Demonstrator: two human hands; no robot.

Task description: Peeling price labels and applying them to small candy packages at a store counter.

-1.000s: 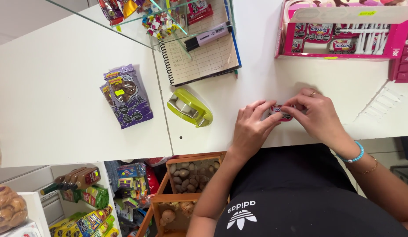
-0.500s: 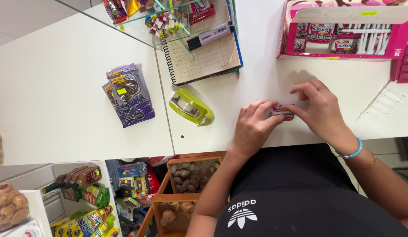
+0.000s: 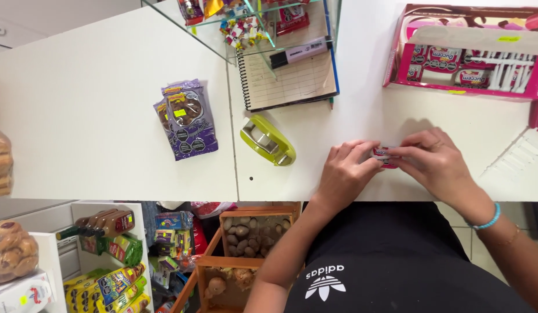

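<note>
Fingers of both hands pinch one small pink-and-white packet [image 3: 383,154] just above the white counter [image 3: 107,104], near its front edge. The left hand [image 3: 345,174] grips the packet's left end with curled fingers, and the right hand [image 3: 434,162] closes over its right end, thumb and forefinger narrowed onto it; a turquoise bracelet [image 3: 489,218] circles the right wrist. Left of the hands, well apart, a lime-green tape dispenser [image 3: 268,140] lies tilted on the counter. Farther left, two purple snack bags [image 3: 185,119] overlap each other. Behind the dispenser a spiral notebook [image 3: 286,78] lies open, with a pale lilac highlighter [image 3: 298,52] resting across its top, partly under a glass display case [image 3: 246,26] holding small colourful sweets. At the far right, a pink open display carton [image 3: 471,58] holds rows of small pink packets and white plastic spoons. Below the counter edge, wooden crates [image 3: 246,243] hold brownish produce, and shelves at lower left carry bottles and bagged bread.
</note>
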